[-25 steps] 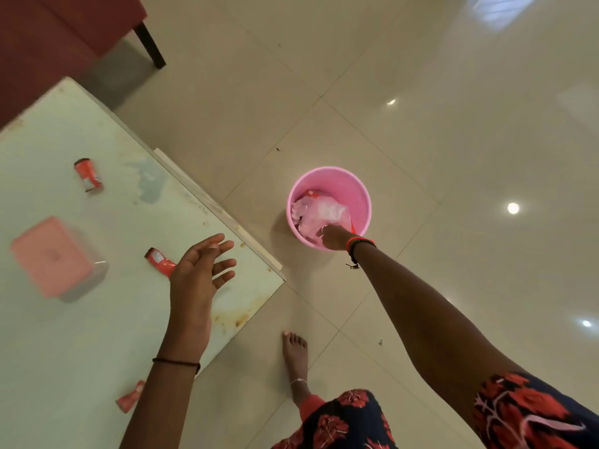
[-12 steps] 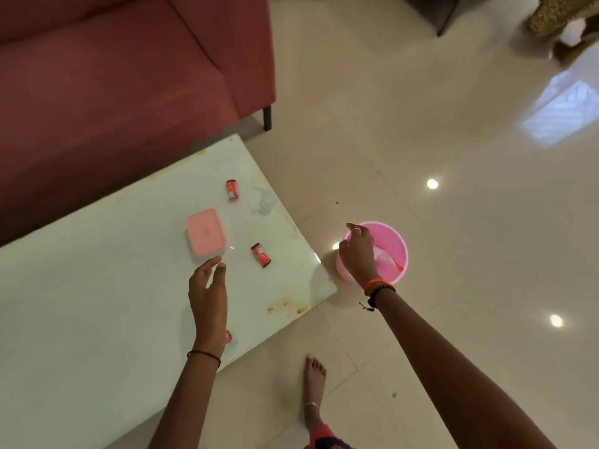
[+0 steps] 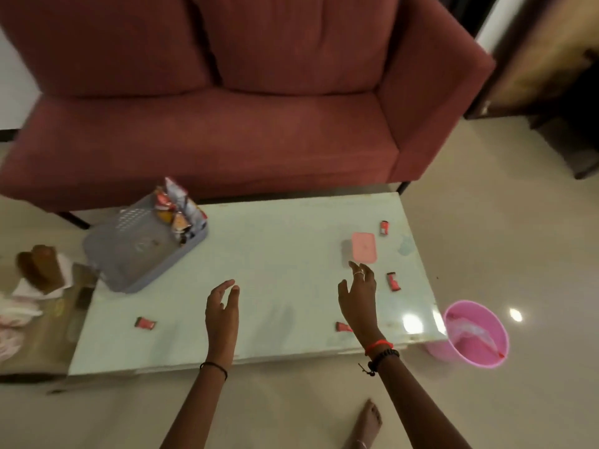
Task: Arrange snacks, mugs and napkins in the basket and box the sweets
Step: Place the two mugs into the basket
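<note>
Head view showed both hands hovering over the pale table [image 3: 275,254], holding nothing. Left hand [image 3: 222,314] had its fingers loosely spread and curled; right hand [image 3: 358,299] was spread too, reaching toward the pink box [image 3: 364,247] near the table's right end. Four red sweets lay scattered: one [image 3: 384,227] beyond the box, one [image 3: 393,281] right of the right hand, one [image 3: 343,327] beside that wrist, one [image 3: 145,323] at the left. Grey basket [image 3: 129,257] held snack packets [image 3: 176,207] at its far end. Pink bucket [image 3: 475,335] stood on the floor.

Maroon sofa [image 3: 227,102] behind pale table [image 3: 275,254]
</note>
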Tool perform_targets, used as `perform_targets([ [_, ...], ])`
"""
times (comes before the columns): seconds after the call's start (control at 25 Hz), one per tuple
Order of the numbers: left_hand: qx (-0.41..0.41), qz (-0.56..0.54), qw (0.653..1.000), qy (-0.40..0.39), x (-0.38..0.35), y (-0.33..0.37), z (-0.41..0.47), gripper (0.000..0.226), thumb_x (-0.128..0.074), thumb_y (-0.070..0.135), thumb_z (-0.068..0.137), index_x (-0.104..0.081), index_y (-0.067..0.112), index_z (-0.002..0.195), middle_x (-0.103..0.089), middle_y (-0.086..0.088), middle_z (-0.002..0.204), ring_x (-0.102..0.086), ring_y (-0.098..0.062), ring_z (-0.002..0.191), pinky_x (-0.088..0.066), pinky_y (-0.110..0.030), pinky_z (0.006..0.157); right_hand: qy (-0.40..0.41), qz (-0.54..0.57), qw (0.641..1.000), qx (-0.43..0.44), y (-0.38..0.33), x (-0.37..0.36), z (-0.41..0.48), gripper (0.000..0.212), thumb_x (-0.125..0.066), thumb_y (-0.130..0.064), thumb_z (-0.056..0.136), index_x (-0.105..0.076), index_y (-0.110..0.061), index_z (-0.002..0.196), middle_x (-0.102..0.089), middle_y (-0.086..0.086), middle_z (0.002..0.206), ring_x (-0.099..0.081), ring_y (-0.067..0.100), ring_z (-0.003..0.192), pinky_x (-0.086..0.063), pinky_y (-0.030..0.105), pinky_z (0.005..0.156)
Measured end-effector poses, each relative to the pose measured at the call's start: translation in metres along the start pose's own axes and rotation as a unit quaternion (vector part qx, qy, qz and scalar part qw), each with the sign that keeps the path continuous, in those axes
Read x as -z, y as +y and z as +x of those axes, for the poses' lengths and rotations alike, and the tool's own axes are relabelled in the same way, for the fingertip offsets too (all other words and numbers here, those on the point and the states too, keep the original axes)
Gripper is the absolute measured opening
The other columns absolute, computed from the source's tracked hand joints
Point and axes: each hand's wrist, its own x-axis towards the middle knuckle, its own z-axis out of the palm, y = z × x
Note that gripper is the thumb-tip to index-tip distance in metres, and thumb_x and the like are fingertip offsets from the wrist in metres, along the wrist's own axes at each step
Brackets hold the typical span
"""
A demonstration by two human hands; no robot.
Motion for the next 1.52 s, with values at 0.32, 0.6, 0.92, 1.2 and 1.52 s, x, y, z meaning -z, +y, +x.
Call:
perform_targets([
  [0.32, -0.002, -0.03, 0.989, 0.143, 0.22, 0.001, 0.036, 0.023, -0.051, 0.013, 0.093, -0.06, 0.008, 0.113, -0.064, -0.008, 0.113, -0.059, -0.005, 0.098, -0.044, -0.039, 0.098, -0.098, 0.004, 0.987, 0.124, -0.175, -0.14, -0.078, 0.046, -0.047, -0.006, 0.094, -0.04, -0.004, 0.139, -0.028, 0.017, 0.148, -0.028, 0.03, 0.139, -0.032, 0.029, 0.107],
  [0.6, 0.033, -0.072, 0.968, 0.238, 0.327, -0.015, 0.071, 0.029, -0.052, 0.013, 0.092, -0.057, 0.002, 0.118, -0.059, -0.017, 0.126, -0.054, -0.03, 0.117, -0.042, -0.038, 0.099, -0.21, -0.029, 0.956, 0.204, -0.279, -0.257, -0.11, 0.045, -0.049, -0.004, 0.093, -0.04, 0.002, 0.136, -0.032, 0.02, 0.146, -0.031, 0.033, 0.137, -0.029, 0.034, 0.111],
  [0.92, 0.095, -0.029, 0.949, 0.298, 0.416, -0.057, 0.148, 0.029, -0.057, 0.01, 0.089, -0.058, 0.003, 0.117, -0.056, -0.014, 0.125, -0.051, -0.028, 0.117, -0.04, -0.035, 0.097, -0.349, -0.054, 0.911, 0.212, -0.334, -0.4, -0.115, 0.043, -0.048, -0.001, 0.091, -0.042, 0.002, 0.134, -0.042, 0.017, 0.138, -0.042, 0.029, 0.129, -0.034, 0.024, 0.104],
  [1.2, 0.166, 0.061, 0.944, 0.28, 0.466, -0.099, 0.213, 0.038, -0.061, 0.006, 0.084, -0.052, 0.002, 0.121, -0.047, -0.019, 0.13, -0.046, -0.03, 0.122, -0.037, -0.035, 0.102, -0.447, -0.138, 0.843, 0.266, -0.375, -0.503, -0.121, 0.039, -0.044, 0.001, 0.088, -0.046, 0.004, 0.127, -0.048, 0.018, 0.135, -0.049, 0.029, 0.121, -0.041, 0.028, 0.099],
  [1.52, 0.171, 0.199, 0.947, 0.185, 0.506, -0.147, 0.316, 0.096, -0.082, 0.027, 0.064, -0.028, 0.009, 0.141, -0.038, -0.019, 0.14, -0.04, -0.034, 0.127, -0.04, -0.044, 0.103, -0.466, -0.238, 0.783, 0.337, -0.406, -0.618, -0.11, 0.072, -0.055, -0.014, 0.088, -0.019, -0.016, 0.15, -0.039, 0.016, 0.141, -0.04, 0.03, 0.13, -0.044, 0.039, 0.103],
])
